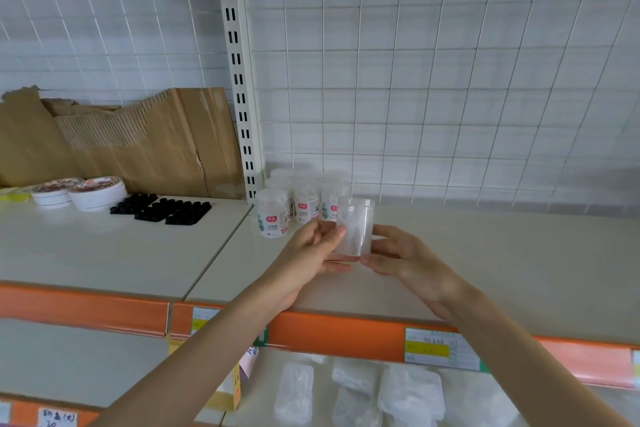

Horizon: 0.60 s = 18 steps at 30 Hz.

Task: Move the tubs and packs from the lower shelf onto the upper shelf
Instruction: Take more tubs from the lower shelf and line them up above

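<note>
On the upper shelf (485, 253), far left, stacked paper plates (97, 196) sit beside black trays (162, 210). By the upright, a cluster of labelled tubs (298, 201) stands at the back. Just in front, a clear tub (355, 227) with whitish contents is held upright, left hand (311, 250) curled round its left side, right hand (398, 255) pinching its right side and base. Open shelf stretches rightward behind the orange edge (329, 333). Clear packs (381, 392) lie on the lower shelf (491, 402)
</note>
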Each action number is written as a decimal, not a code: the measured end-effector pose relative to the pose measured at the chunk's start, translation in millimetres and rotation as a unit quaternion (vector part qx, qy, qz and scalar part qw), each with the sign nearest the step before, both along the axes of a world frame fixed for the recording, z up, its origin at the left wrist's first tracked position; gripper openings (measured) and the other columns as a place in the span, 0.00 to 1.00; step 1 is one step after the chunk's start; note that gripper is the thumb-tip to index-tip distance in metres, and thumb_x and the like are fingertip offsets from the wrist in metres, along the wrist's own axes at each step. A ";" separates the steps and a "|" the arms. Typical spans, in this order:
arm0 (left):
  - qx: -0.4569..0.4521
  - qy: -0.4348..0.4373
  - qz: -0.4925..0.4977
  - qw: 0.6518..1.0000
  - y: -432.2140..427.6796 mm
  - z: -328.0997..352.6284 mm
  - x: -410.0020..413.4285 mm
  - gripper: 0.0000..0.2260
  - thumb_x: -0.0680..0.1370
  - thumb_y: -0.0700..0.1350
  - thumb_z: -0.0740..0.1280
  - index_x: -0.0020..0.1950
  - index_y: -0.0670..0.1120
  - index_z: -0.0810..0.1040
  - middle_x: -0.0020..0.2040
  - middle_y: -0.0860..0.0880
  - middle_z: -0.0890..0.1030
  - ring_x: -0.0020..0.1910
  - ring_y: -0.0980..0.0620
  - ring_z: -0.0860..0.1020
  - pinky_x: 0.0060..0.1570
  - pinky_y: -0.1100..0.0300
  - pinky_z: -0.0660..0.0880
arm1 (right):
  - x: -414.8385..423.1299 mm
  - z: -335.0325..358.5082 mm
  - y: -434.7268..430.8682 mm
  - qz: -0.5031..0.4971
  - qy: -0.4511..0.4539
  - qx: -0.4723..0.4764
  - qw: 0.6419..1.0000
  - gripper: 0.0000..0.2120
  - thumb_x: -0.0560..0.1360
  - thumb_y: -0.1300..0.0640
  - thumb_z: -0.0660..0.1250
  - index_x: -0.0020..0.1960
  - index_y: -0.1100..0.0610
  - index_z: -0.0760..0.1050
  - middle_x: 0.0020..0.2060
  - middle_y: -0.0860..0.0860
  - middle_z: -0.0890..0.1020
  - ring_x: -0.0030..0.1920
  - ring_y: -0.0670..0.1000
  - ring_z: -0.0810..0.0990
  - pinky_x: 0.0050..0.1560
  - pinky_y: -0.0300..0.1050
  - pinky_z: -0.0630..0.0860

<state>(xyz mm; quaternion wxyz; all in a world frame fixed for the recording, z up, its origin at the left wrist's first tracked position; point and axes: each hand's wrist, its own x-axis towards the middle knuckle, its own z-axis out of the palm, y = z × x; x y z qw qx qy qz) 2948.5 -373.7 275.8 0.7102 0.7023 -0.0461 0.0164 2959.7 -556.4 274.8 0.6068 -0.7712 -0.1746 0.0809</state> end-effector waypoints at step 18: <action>0.129 -0.053 -0.036 0.990 -0.4 -0.8 -1.9 0.12 0.78 0.51 0.68 0.60 0.50 0.77 0.54 0.52 0.83 0.50 0.57 0.82 0.51 0.62 0.77 | -3.5 -4.4 1.8 -0.125 -0.036 0.014 0.991 0.28 0.64 0.63 0.80 0.57 0.49 0.72 0.51 0.48 0.80 0.52 0.46 0.82 0.48 0.40 0.77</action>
